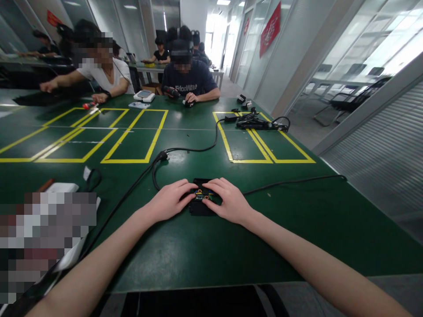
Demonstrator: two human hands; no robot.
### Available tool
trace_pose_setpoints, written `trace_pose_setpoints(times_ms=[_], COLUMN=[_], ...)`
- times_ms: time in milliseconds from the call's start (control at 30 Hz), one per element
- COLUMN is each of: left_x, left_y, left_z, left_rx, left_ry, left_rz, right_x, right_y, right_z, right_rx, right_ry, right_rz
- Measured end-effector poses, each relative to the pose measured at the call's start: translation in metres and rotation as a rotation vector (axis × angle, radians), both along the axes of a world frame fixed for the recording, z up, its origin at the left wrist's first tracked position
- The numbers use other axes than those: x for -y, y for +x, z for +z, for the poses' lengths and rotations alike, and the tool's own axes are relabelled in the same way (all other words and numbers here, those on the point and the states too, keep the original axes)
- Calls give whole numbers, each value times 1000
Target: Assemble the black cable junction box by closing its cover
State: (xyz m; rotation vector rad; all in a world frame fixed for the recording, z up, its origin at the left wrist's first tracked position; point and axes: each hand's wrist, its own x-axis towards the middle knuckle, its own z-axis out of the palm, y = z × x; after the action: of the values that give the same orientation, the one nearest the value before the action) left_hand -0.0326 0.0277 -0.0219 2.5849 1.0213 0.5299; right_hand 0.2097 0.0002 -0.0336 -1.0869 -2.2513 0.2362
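A small circuit board [199, 197] with orange ring-shaped parts lies at the near middle of the green table. Black casing pieces [202, 209] are around it, one part on the near side and another at the far side. From the left, my left hand [172, 198] pinches the board's edge between thumb and fingertips. My right hand [231, 200] grips it from the other side, thumb near and fingers over the far casing part. Fingers cover much of the board, so its exact fit in the casing is hidden.
Black cables [191, 150] with a plug [162, 156] run across the green table [264, 251]. Yellow tape rectangles [157, 136] mark its surface. Farther right lies a heap of black cords [253, 121]. Across sits a person with a power screwdriver [171, 92]; another person leans in at left.
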Motion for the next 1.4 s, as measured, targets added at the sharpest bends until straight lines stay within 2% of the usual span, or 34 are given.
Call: trace_pose_setpoints(times_ms=[133, 300, 433, 733, 933, 1133, 1400], left_x=[0, -1, -1, -3, -4, -5, 1], left_y=[0, 2, 1, -2, -4, -2, -2], left_z=[0, -2, -2, 5, 9, 9, 17], left_rx=[-12, -9, 4, 49, 112, 225, 294], left_ry=[17, 43, 48, 51, 12, -138, -434], left_rz=[24, 60, 58, -8, 16, 34, -24], right_x=[-5, -14, -16, -18, -18, -16, -8], right_y=[15, 31, 33, 44, 42, 41, 39], right_z=[3, 3, 2, 8, 5, 4, 12], right_rx=[-8, 31, 34, 112, 101, 57, -24], right_ry=[-36, -40, -55, -62, -117, -154, -121], right_rz=[6, 138, 175, 150, 70, 45, 223])
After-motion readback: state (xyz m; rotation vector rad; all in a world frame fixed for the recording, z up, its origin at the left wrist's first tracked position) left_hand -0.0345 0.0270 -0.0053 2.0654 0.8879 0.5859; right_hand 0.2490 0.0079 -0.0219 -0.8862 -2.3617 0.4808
